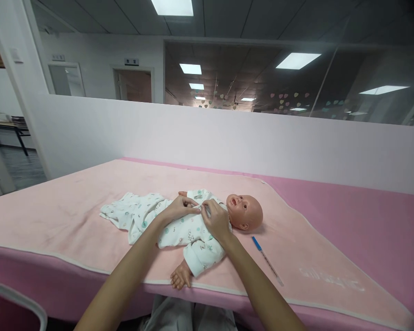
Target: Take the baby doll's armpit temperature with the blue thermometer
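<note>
A baby doll (245, 211) lies on its back on a pale pink towel (72, 202), head to the right. It wears a white printed romper (179, 230). My left hand (179, 208) pinches the romper's front edge at the doll's chest. My right hand (214, 219) pinches the opposite edge right beside it, near the doll's neck. Both hands are closed on the fabric. The doll's near hand (180, 276) sticks out of a sleeve at the towel's front edge.
A thin thermometer with a blue cap (266, 259) lies on the towel right of the doll. The towel covers a pink padded table (382, 230). A white partition wall (227, 138) stands behind it. A chair back (17, 303) shows at bottom left.
</note>
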Tool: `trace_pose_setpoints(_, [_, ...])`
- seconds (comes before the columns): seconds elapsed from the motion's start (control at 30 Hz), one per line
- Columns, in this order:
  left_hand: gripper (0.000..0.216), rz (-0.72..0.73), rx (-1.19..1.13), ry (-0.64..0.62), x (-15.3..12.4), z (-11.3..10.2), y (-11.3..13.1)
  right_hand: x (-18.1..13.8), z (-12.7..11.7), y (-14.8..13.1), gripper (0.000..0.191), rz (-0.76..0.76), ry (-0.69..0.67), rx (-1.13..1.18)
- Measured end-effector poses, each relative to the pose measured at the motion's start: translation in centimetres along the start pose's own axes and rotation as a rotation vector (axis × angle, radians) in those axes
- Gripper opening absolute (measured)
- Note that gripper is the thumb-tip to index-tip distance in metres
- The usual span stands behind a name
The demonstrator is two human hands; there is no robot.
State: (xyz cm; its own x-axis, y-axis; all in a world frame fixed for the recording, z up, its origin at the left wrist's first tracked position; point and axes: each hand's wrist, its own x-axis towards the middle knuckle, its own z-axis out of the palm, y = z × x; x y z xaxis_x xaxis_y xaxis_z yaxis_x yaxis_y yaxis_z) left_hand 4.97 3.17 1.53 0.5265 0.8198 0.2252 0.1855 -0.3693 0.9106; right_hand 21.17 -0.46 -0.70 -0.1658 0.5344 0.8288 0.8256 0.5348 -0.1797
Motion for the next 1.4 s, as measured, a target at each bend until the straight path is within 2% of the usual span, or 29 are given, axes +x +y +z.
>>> trace_pose_setpoints(0.3, [0.039, -0.008, 0.017, 0.028, -0.3, -0.1, 0.4, -0.1, 0.3, 0.1, 0.011, 0.015, -0.024, -0.029])
trace_pose_setpoints(0.5, [0.05, 0.017, 0.018, -0.037, -0.2, -0.1, 0.3, -0.1, 0.2, 0.1, 0.011, 0.019, -0.028, -0.026])
trace_pose_setpoints(0.87, [0.041, -0.017, 0.113, -0.105, 0.0, -0.2, -0.1, -0.3, 0.2, 0.2, 0.006, 0.017, -0.049, -0.01])
trace_pose_setpoints(0.97, [0.034, -0.023, 0.16, -0.066, 0.1, 0.1, -0.2, -0.3, 0.2, 0.2, 0.006, 0.017, -0.047, -0.031])
trace_pose_setpoints(1.13, [0.022, 0.025, 0.324, 0.1, 0.1, 1.0, -0.3, -0.2, 0.3, 0.2, 0.007, 0.009, -0.055, -0.063])
trace_pose_setpoints(1.4, [0.029, -0.021, 0.155, 0.027, 0.2, 0.6, -0.4, -0.1, 0.4, 0.2, 0.006, 0.02, -0.065, -0.067])
